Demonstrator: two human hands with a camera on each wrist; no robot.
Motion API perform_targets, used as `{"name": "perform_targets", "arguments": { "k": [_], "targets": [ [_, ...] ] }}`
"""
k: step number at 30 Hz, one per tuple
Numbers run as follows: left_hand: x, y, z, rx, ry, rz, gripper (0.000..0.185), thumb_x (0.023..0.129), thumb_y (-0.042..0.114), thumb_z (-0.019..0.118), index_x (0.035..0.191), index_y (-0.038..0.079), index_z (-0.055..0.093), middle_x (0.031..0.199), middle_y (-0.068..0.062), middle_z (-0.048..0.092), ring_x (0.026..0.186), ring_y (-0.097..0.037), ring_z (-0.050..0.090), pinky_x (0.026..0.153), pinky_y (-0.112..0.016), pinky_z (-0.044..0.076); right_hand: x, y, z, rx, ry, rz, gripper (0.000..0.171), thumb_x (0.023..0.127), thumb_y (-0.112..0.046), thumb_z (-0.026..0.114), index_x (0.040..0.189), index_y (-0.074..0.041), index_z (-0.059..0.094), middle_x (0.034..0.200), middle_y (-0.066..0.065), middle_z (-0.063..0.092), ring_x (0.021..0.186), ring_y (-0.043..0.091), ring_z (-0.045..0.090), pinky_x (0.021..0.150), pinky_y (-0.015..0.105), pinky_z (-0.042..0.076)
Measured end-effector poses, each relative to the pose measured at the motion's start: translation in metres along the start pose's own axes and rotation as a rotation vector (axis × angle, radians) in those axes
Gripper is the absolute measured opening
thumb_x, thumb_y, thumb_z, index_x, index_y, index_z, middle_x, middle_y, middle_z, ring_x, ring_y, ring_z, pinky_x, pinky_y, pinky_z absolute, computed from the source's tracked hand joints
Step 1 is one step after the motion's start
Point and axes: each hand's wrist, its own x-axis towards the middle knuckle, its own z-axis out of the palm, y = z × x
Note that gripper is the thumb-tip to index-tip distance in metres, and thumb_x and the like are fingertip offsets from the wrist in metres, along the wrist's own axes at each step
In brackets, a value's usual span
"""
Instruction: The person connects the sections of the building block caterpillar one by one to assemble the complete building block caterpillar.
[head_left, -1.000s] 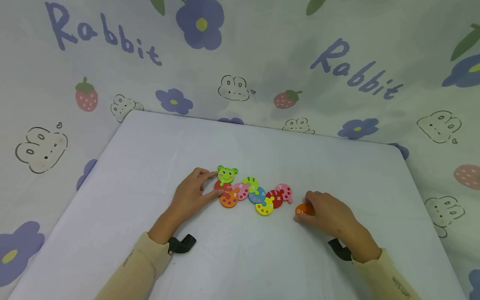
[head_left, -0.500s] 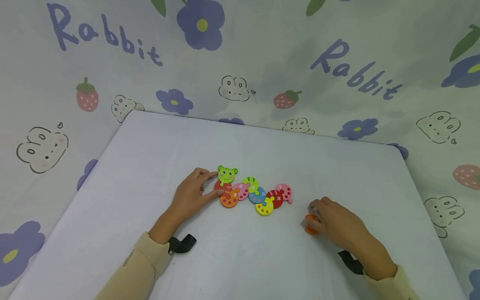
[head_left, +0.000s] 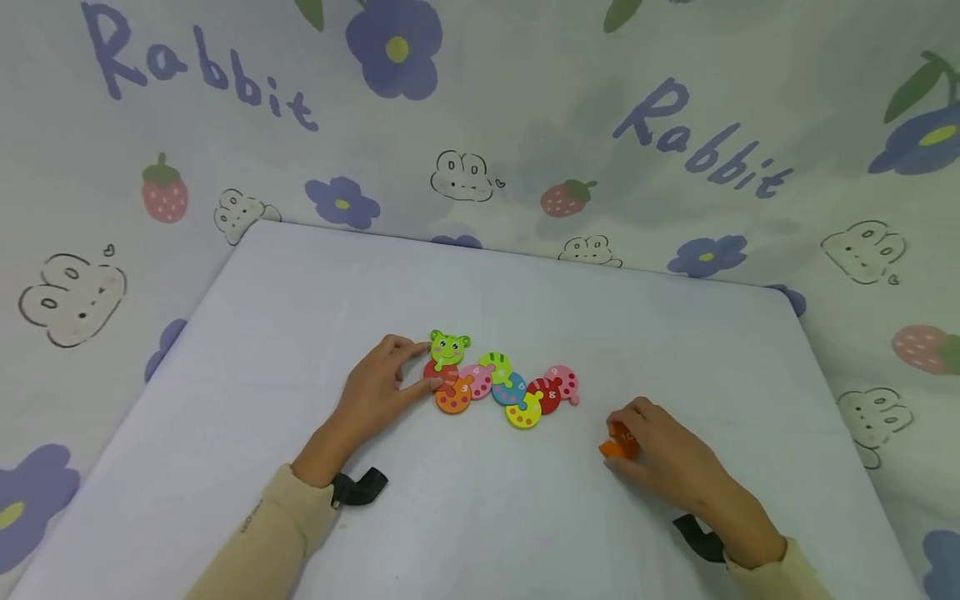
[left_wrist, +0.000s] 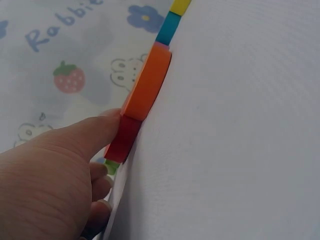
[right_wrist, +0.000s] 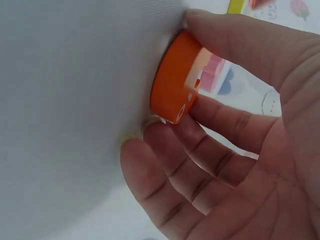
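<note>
A wooden caterpillar puzzle (head_left: 510,387) of joined coloured discs with a green head (head_left: 449,347) lies mid-table. My left hand (head_left: 429,365) holds its head end, index finger by the green head and thumb against the red disc (left_wrist: 122,142) beside the orange disc (left_wrist: 147,82). To the right, apart from the pink tail disc (head_left: 564,382), my right hand (head_left: 626,435) pinches a loose orange disc (head_left: 613,447) marked 10. That orange disc (right_wrist: 175,80) is tilted on edge against the cloth, thumb above and fingers below it.
The table (head_left: 525,533) is covered in a pale lilac cloth. Behind and around it hangs a backdrop (head_left: 675,142) printed with rabbits, flowers and strawberries. A black strap (head_left: 360,486) sits at each wrist.
My right hand has drawn the orange disc a little nearer me and to the right, away from the tail, and tipped it up on edge. The left hand has stayed put.
</note>
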Motion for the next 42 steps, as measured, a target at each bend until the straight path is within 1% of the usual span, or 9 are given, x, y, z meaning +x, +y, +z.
{"name": "perform_targets", "arguments": {
  "k": [5, 7, 12, 15, 19, 24, 29, 36, 42],
  "targets": [
    [0.0, -0.001, 0.0, -0.005, -0.001, 0.003, 0.068, 0.087, 0.045, 0.086, 0.144, 0.015, 0.065, 0.122, -0.004, 0.059, 0.081, -0.015, 0.05, 0.065, -0.031, 0.044, 0.008, -0.005, 0.0, 0.022, 0.026, 0.042, 0.05, 0.079, -0.034, 0.093, 0.115, -0.009, 0.07, 0.105, 0.0, 0.062, 0.088, 0.012, 0.057, 0.078, 0.034, 0.058],
    [0.0, -0.001, 0.0, -0.005, 0.0, 0.003, 0.068, 0.087, 0.044, 0.086, 0.144, 0.015, 0.065, 0.122, -0.004, 0.059, 0.081, -0.015, 0.05, 0.065, -0.031, 0.044, 0.012, -0.009, -0.001, 0.048, 0.045, 0.052, 0.051, 0.079, -0.034, 0.093, 0.117, -0.007, 0.07, 0.105, 0.0, 0.064, 0.087, 0.013, 0.058, 0.078, 0.034, 0.058],
    [0.0, -0.002, 0.001, -0.009, 0.003, 0.002, 0.067, 0.087, 0.042, 0.087, 0.143, 0.014, 0.065, 0.12, -0.004, 0.059, 0.08, -0.015, 0.05, 0.065, -0.031, 0.044, 0.024, -0.017, -0.001, 0.14, 0.086, 0.099, 0.059, 0.082, -0.029, 0.092, 0.126, -0.001, 0.066, 0.108, 0.006, 0.068, 0.089, 0.018, 0.063, 0.078, 0.038, 0.059],
    [0.0, -0.002, 0.001, -0.008, 0.004, 0.005, 0.067, 0.087, 0.043, 0.087, 0.143, 0.014, 0.065, 0.12, -0.004, 0.059, 0.08, -0.015, 0.05, 0.065, -0.031, 0.044, 0.032, -0.022, -0.001, 0.173, 0.106, 0.128, 0.061, 0.083, -0.025, 0.092, 0.13, 0.001, 0.063, 0.112, 0.01, 0.067, 0.091, 0.021, 0.063, 0.079, 0.04, 0.06],
    [0.0, 0.0, 0.001, -0.006, 0.012, 0.01, 0.067, 0.086, 0.042, 0.087, 0.143, 0.013, 0.065, 0.12, -0.005, 0.059, 0.08, -0.015, 0.05, 0.065, -0.03, 0.044, 0.041, -0.028, 0.0, 0.202, 0.117, 0.152, 0.061, 0.083, -0.023, 0.091, 0.132, 0.0, 0.062, 0.112, 0.01, 0.066, 0.093, 0.022, 0.062, 0.081, 0.041, 0.06],
    [0.001, 0.002, 0.0, -0.004, 0.008, 0.004, 0.068, 0.086, 0.04, 0.088, 0.143, 0.012, 0.065, 0.121, -0.005, 0.06, 0.081, -0.015, 0.05, 0.066, -0.031, 0.045, 0.047, -0.034, 0.004, 0.228, 0.119, 0.185, 0.059, 0.083, -0.023, 0.092, 0.129, 0.0, 0.063, 0.112, 0.011, 0.066, 0.093, 0.023, 0.062, 0.082, 0.042, 0.06],
    [0.001, 0.003, -0.001, -0.009, 0.006, -0.001, 0.067, 0.086, 0.04, 0.088, 0.142, 0.012, 0.065, 0.122, -0.005, 0.06, 0.082, -0.015, 0.05, 0.066, -0.03, 0.045, 0.051, -0.038, 0.006, 0.211, 0.1, 0.218, 0.058, 0.085, -0.027, 0.09, 0.129, 0.001, 0.064, 0.116, 0.013, 0.067, 0.094, 0.024, 0.061, 0.084, 0.044, 0.059],
    [-0.001, 0.003, -0.001, -0.009, 0.014, 0.001, 0.068, 0.086, 0.041, 0.088, 0.143, 0.012, 0.065, 0.121, -0.005, 0.06, 0.081, -0.014, 0.05, 0.066, -0.03, 0.044, 0.055, -0.04, 0.011, 0.132, 0.118, 0.193, 0.052, 0.083, -0.028, 0.092, 0.12, 0.001, 0.069, 0.11, 0.012, 0.064, 0.09, 0.023, 0.057, 0.079, 0.039, 0.057],
    [0.0, 0.002, 0.0, -0.001, 0.016, 0.0, 0.067, 0.086, 0.04, 0.088, 0.143, 0.013, 0.066, 0.12, -0.004, 0.059, 0.081, -0.015, 0.05, 0.066, -0.03, 0.045, 0.055, -0.037, 0.015, 0.097, 0.128, 0.197, 0.054, 0.081, -0.033, 0.093, 0.116, 0.0, 0.07, 0.107, 0.011, 0.062, 0.089, 0.024, 0.056, 0.078, 0.039, 0.057]
  ]
}}
